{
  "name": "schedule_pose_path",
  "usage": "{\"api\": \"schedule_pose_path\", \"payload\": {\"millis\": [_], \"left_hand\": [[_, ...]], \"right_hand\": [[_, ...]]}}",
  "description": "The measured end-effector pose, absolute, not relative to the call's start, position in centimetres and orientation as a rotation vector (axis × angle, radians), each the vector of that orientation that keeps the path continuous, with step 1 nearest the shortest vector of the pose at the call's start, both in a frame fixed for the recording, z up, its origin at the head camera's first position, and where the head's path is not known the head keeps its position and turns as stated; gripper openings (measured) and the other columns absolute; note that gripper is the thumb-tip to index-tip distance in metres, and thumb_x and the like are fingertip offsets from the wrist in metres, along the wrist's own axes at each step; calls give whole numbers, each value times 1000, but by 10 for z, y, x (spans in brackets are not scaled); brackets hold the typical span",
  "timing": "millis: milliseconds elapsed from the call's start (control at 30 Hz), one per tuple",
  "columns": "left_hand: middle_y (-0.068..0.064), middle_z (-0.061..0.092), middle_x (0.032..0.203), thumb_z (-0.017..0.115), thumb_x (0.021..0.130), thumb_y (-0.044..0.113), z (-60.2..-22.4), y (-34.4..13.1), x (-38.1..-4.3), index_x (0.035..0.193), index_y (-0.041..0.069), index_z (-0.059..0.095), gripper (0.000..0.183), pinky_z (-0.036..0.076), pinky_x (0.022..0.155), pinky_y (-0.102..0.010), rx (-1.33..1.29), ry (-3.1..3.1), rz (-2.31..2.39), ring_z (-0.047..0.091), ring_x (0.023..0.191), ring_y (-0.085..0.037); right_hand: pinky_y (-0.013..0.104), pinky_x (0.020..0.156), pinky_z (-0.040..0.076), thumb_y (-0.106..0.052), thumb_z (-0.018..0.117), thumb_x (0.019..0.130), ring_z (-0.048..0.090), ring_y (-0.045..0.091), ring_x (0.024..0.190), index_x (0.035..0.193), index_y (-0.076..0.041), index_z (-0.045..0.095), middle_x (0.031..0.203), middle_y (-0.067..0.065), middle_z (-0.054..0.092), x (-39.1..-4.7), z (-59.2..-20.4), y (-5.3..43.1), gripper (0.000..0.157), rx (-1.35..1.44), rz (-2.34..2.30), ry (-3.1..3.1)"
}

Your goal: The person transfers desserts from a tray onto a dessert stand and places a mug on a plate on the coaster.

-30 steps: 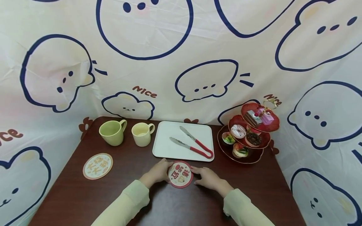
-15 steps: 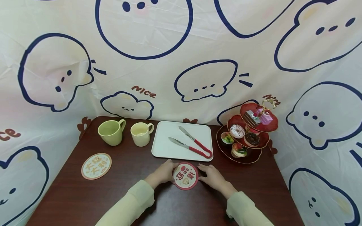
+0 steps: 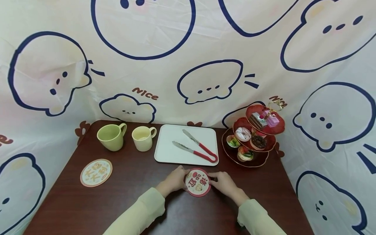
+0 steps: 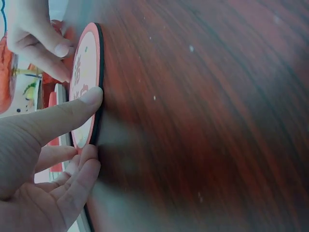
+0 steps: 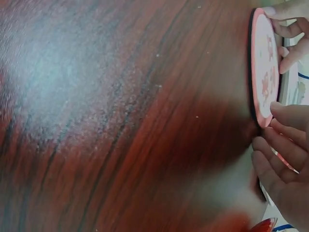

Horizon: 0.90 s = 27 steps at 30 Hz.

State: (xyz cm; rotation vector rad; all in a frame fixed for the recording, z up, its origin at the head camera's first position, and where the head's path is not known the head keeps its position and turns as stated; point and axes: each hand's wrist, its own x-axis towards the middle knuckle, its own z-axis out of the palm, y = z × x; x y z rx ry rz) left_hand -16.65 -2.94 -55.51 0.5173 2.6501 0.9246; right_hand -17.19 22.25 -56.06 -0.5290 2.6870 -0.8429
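Observation:
A round coaster (image 3: pixel 198 182) with a red rim and red characters is at the table's near middle, in front of the tray. My left hand (image 3: pixel 175 180) pinches its left edge; in the left wrist view the thumb (image 4: pixel 91 95) lies on the rim and the fingers curl at its side. My right hand (image 3: pixel 224 184) holds the right edge, thumb on top and fingertips at the rim in the right wrist view. The coaster's dark underside edge shows there close to the tabletop; whether it touches fully I cannot tell.
A white tray (image 3: pixel 167 153) bears red-handled tongs (image 3: pixel 202 153). Left stand a green mug (image 3: pixel 111 138) and a cream mug (image 3: pixel 142 139), with a second round coaster (image 3: pixel 96 173) before them. A three-tier red stand (image 3: pixel 265 147) of pastries is at the right.
The coaster and both hands have slid to the right along the table. The head view has shifted slightly. Tray, mugs, second coaster and stand keep their places.

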Motion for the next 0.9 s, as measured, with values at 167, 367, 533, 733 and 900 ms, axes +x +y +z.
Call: {"api": "schedule_pose_path", "payload": {"millis": [167,367,533,733,900], "left_hand": [[-10,54,100,97,66,10,-555,-23,-167,138,-7,59,83,51,71,-35,525,2645,910,54,79,-19],[-10,56,103,97,67,12,-554,-13,-165,138,-5,60,82,52,72,-34,526,2647,865,56,82,-21],[-10,55,103,97,67,13,-554,-5,-164,139,-3,60,82,51,71,-33,522,2650,849,55,80,-20],[-12,57,107,97,67,15,-553,3,-166,139,-2,61,82,53,74,-34,550,2653,820,59,85,-22],[-11,56,106,97,67,15,-552,9,-166,138,-3,61,82,54,74,-35,569,2654,822,59,85,-23]], "right_hand": [[24,56,43,-10,75,92,51,8,62,120,-2,75,89,6,73,-174,-559,227,30,-395,-964,2667],[28,65,50,-8,78,89,60,13,75,121,2,73,90,2,71,-177,-565,232,34,-210,-1095,2608],[31,63,48,-7,79,87,56,15,71,122,2,73,82,0,65,-179,-570,236,36,-120,-1136,2594],[31,63,49,-3,77,88,57,16,72,122,2,73,84,2,65,-180,-570,243,35,-49,-1152,2580],[32,67,56,-1,78,87,63,16,78,119,1,74,88,4,69,-179,-571,250,33,1,-1183,2577]]}}
